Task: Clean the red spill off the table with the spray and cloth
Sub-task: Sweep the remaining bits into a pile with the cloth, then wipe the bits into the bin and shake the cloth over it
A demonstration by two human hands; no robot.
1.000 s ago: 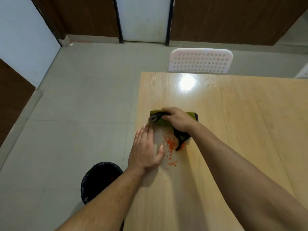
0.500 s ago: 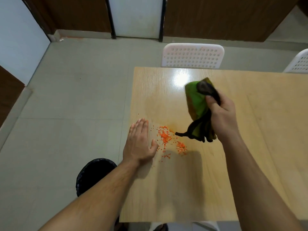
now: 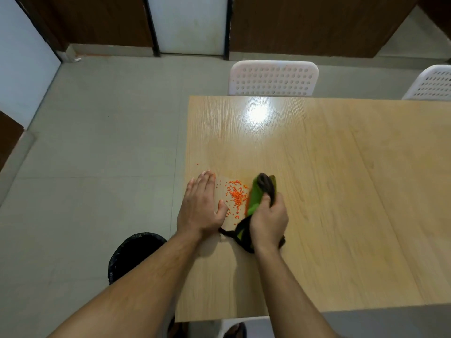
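Note:
A patch of small red-orange crumbs, the spill [image 3: 236, 195], lies near the left edge of the light wooden table [image 3: 329, 191]. My right hand [image 3: 268, 222] grips a bunched green cloth with black trim [image 3: 256, 198], pressed on the table just right of the crumbs. My left hand [image 3: 201, 206] lies flat on the table edge just left of the spill, fingers together and holding nothing. No spray bottle is in view.
A black-lined bin [image 3: 133, 252] stands on the floor below the table's left edge. Two white perforated chairs [image 3: 273, 81] [image 3: 432, 84] stand at the far side. Grey tiled floor spreads to the left.
My right hand lifted the cloth off the table, then brought it back down to the right of the crumbs. The left hand stayed flat by the spill.

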